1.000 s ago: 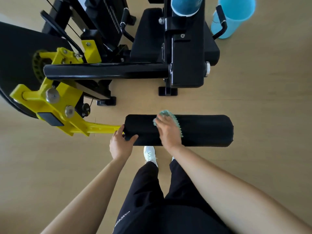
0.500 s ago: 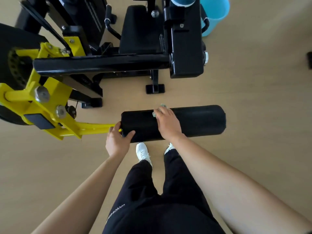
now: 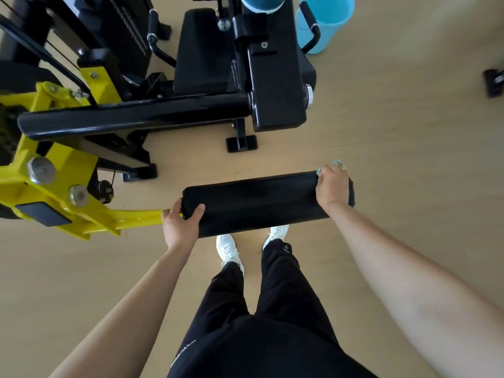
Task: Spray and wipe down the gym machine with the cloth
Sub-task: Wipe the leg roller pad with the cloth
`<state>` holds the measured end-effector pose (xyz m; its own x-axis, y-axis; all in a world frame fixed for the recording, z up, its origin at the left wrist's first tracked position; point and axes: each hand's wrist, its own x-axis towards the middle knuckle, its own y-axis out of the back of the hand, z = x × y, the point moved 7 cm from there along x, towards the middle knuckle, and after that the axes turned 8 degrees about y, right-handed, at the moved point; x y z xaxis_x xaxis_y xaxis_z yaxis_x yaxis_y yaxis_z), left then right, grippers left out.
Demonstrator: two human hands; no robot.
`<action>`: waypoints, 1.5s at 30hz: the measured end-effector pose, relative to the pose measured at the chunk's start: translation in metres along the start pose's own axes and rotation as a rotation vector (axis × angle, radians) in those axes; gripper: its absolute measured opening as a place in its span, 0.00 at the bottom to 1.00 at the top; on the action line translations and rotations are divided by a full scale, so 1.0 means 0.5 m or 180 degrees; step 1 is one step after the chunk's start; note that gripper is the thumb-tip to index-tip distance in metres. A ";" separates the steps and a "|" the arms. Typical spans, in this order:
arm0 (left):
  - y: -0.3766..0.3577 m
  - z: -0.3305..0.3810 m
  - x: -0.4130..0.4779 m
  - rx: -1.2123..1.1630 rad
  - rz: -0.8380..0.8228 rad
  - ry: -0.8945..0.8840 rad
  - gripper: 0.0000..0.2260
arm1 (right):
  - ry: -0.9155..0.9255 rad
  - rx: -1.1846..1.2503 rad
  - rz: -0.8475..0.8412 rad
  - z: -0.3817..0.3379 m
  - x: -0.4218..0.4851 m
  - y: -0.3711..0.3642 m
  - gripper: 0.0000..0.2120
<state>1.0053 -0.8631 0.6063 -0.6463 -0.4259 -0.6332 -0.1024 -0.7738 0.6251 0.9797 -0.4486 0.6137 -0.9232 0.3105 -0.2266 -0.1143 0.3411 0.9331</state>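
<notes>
A black padded roller (image 3: 253,203) sticks out to the right from the yellow arm (image 3: 81,211) of the gym machine (image 3: 169,110). My left hand (image 3: 180,225) grips the roller's left end, thumb on top and fingers curled under. My right hand (image 3: 331,186) lies over the roller's right end and presses a teal cloth (image 3: 338,163) against it. Only the cloth's edge shows past my fingers; the rest is hidden under the hand.
The machine's black seat and frame stand behind the roller, with a black foot (image 3: 241,143) on the wooden floor. A blue bucket (image 3: 324,20) stands at the back right. A dark object (image 3: 493,81) sits at the right edge. My legs and white shoes are below the roller.
My right hand has slid the cloth along the roller from near its middle to its right end. My left hand has kept its grip on the left end.
</notes>
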 end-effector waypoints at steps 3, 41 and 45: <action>0.003 -0.013 -0.017 -0.0045 0.0053 -0.0070 0.27 | 0.0570 0.0409 -0.0215 -0.134 -0.018 -0.035 0.10; -0.121 0.206 -0.209 -0.0168 -0.1828 -0.1638 0.41 | -0.0772 0.3621 -0.0876 -0.245 -0.148 0.082 0.16; -0.150 0.216 -0.220 0.0004 -0.1892 -0.1647 0.51 | -0.1533 0.4492 -0.1187 -0.248 -0.160 0.065 0.14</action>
<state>1.0025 -0.7077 0.6783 -0.7528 0.3316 -0.5686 -0.5419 -0.8027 0.2492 1.0042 -0.5724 0.6969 -0.6877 0.1728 -0.7051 0.3818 0.9122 -0.1487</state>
